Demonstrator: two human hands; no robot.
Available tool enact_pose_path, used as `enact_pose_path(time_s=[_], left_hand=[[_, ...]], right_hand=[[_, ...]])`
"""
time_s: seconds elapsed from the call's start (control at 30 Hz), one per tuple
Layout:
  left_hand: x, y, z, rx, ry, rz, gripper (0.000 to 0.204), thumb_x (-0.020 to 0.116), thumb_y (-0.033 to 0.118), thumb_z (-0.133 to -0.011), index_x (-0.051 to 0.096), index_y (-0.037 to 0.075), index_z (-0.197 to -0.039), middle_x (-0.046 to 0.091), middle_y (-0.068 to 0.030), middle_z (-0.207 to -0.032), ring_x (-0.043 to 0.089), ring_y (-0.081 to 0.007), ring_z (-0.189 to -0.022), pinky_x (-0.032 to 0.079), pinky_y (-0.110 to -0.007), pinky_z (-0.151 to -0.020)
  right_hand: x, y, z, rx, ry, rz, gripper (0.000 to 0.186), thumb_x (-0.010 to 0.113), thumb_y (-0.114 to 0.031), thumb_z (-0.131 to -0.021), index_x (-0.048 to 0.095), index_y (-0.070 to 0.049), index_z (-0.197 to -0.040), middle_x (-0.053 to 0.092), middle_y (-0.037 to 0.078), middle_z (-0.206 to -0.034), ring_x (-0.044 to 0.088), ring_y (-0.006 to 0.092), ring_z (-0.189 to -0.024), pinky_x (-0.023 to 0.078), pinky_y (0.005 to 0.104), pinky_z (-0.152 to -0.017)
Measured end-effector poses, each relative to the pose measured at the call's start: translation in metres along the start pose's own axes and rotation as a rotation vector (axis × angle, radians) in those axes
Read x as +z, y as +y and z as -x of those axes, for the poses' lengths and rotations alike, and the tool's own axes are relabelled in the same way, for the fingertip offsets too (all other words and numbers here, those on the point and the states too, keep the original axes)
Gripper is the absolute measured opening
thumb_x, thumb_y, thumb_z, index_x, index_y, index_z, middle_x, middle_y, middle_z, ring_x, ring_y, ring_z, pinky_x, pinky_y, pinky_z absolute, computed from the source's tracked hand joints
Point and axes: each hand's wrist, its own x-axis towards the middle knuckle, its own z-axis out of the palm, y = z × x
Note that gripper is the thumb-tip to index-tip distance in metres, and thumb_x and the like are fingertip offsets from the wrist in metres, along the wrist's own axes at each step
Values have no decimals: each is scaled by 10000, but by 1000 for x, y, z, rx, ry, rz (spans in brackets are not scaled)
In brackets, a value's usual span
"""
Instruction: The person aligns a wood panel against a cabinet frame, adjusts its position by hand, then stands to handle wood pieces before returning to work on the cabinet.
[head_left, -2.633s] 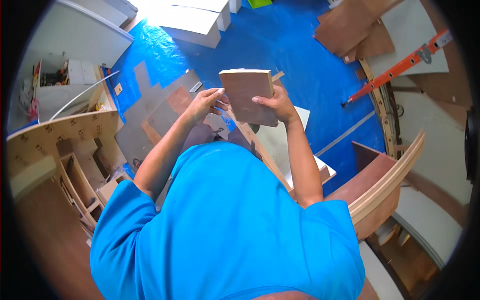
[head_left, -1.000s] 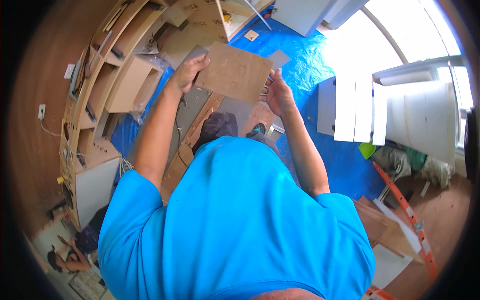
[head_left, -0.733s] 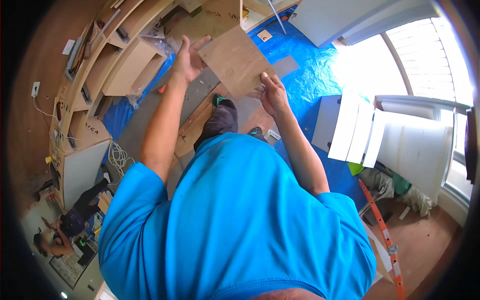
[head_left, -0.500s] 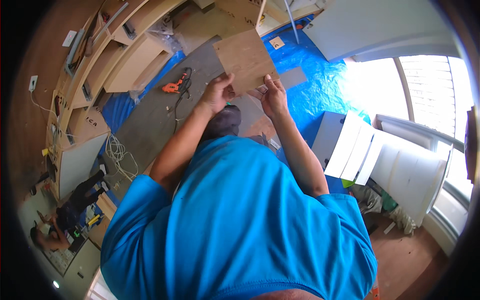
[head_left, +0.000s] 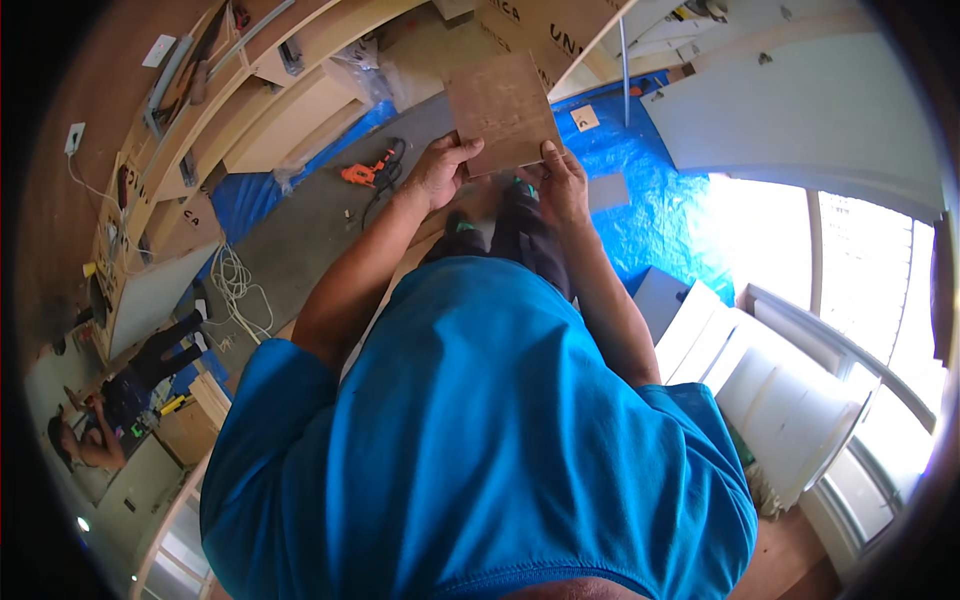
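Note:
A flat, roughly square wooden board (head_left: 503,112) is held up in front of me between both hands. My left hand (head_left: 442,172) grips its lower left edge, with the thumb lying on the face toward me. At the lower right corner, my right hand (head_left: 562,184) pinches the board, thumb in front. The fingers behind the board are mostly hidden. Below the board, my legs in dark trousers (head_left: 525,225) show above the floor.
An orange corded power tool (head_left: 368,173) lies on the grey floor board to the left. Nearby is a coiled pale cable (head_left: 236,290). Blue sheeting (head_left: 650,220) covers floor at right. Open cabinet frames (head_left: 290,125) line the left; another person (head_left: 110,410) is at lower left.
The board has tilted more upright and shifted slightly, still in both hands. My view has turned, and my legs now show below the board, one foot forward.

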Motion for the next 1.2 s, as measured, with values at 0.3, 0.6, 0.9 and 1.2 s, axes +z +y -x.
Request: enact_pose_path(time_s=[0.3, 0.6, 0.9, 1.2], left_hand=[[35, 82, -74, 87, -89, 436, 683, 628, 574, -946, 499, 73, -1391, 590, -96, -1301, 622, -266, -1125, 529, -448, -915], [25, 88, -166, 236, 53, 350, 310, 601, 243, -1001, 577, 43, -1237, 660, -97, -1178, 684, -242, -1003, 587, -401, -773], [-15, 71, -184, 120, 494, 224, 616, 542, 608, -979, 521, 125, -1360, 586, -69, -1177, 607, -219, -939, 503, -366, -799], [-18, 125, -211, 398, -25, 495, 480, 512, 287, -1051, 432, 47, -1459, 542, -140, -1412, 543, -290, -1300, 442, -489, -1079]], right_hand=[[60, -78, -112, -1070, -414, 1594, 422, 722, -85, -814, 686, -58, -1234, 715, 160, -1171, 711, 321, -1031, 583, 379, -848], [34, -115, -210, -978, -551, 1632, 194, 709, -153, -860, 711, -63, -1032, 698, 118, -1095, 720, 288, -845, 574, 370, -669], [15, -130, -284, 202, -36, 284, 352, 596, -255, -1021, 562, 20, -1238, 629, 149, -1118, 668, 279, -1055, 603, 441, -856], [35, -99, -303, 379, -131, 211, 422, 581, -239, -1017, 471, -10, -1355, 592, 155, -1213, 629, 357, -1132, 558, 507, -930]])
